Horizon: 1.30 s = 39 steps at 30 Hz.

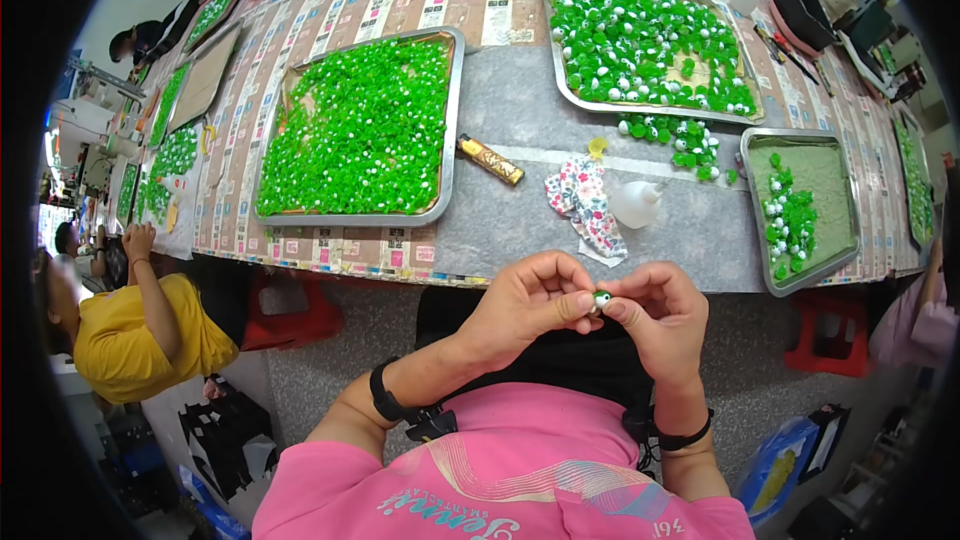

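Note:
Just past the table's near edge, my left hand (528, 308) and my right hand (662, 318) meet at their fingertips. Between them they pinch a small green piece with white eyeballs (601, 299); the fingers cover part of it. Thumbs and forefingers of both hands are closed on it. On the table beyond lie a flower-print cloth (580, 202) and a white squeeze bottle (637, 204). Loose green and white pieces (688, 145) lie in a small heap behind the bottle.
A large tray (449, 130) full of small green pieces is at left. Another tray (650, 111) of green and white pieces stands back right, a smaller tray (850, 195) at right. A brown-gold tube (490, 160) lies between. A person in yellow (160, 335) sits at left, near red stools (290, 312).

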Each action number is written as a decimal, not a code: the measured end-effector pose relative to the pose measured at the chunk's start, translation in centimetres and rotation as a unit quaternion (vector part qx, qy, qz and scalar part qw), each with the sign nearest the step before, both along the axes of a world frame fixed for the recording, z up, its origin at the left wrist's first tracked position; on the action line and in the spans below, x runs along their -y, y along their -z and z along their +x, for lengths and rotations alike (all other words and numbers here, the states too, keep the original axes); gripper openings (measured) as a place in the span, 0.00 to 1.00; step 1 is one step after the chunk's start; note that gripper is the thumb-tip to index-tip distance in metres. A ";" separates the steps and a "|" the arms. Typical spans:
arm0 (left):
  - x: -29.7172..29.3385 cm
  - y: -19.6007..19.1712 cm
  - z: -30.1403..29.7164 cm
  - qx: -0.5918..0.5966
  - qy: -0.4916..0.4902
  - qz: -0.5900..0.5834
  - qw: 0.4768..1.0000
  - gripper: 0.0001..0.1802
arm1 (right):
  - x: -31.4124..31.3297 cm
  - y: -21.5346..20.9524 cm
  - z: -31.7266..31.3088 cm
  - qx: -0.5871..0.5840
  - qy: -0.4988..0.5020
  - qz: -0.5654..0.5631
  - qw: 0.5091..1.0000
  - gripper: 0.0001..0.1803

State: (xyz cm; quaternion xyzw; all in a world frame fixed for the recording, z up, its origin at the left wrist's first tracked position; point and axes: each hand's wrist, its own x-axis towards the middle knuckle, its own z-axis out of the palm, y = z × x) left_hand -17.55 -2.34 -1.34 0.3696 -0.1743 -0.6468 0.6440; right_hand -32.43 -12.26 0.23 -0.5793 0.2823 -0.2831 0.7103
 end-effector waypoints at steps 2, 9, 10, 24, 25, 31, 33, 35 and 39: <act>0.0 0.0 -0.3 0.014 -0.013 -0.028 0.999 0.10 | 0.6 -0.2 0.1 -0.003 -0.028 0.028 0.999 0.11; -0.3 0.2 -0.4 0.023 -0.003 -0.020 1.000 0.15 | 0.9 0.0 -0.1 0.045 -0.063 0.092 0.993 0.11; -0.4 0.4 -0.3 -0.007 -0.002 -0.013 1.000 0.14 | 0.7 -0.2 0.0 0.058 -0.065 0.109 0.990 0.12; -0.7 0.6 -0.6 -0.002 0.022 0.040 0.999 0.10 | -0.4 0.3 -0.3 0.032 -0.051 0.126 0.990 0.08; -0.7 0.8 -0.9 0.009 0.013 0.039 0.999 0.10 | -0.3 0.3 -0.4 0.015 -0.054 0.118 0.991 0.07; -0.6 2.0 -1.3 -0.001 -0.029 0.060 0.998 0.05 | -0.1 3.1 -0.4 0.083 -0.107 0.169 0.976 0.07; -0.3 0.7 -1.5 -0.017 -0.031 0.047 0.998 0.08 | 0.0 3.5 -0.2 0.109 -0.114 0.159 0.975 0.09; 0.2 0.1 -1.9 -0.012 -0.035 0.037 0.999 0.08 | 0.1 3.4 -0.3 0.101 -0.106 0.153 0.977 0.09; 0.3 -0.2 -2.2 0.015 -0.033 0.023 0.999 0.08 | 0.4 3.8 -0.3 0.095 -0.111 0.136 0.980 0.09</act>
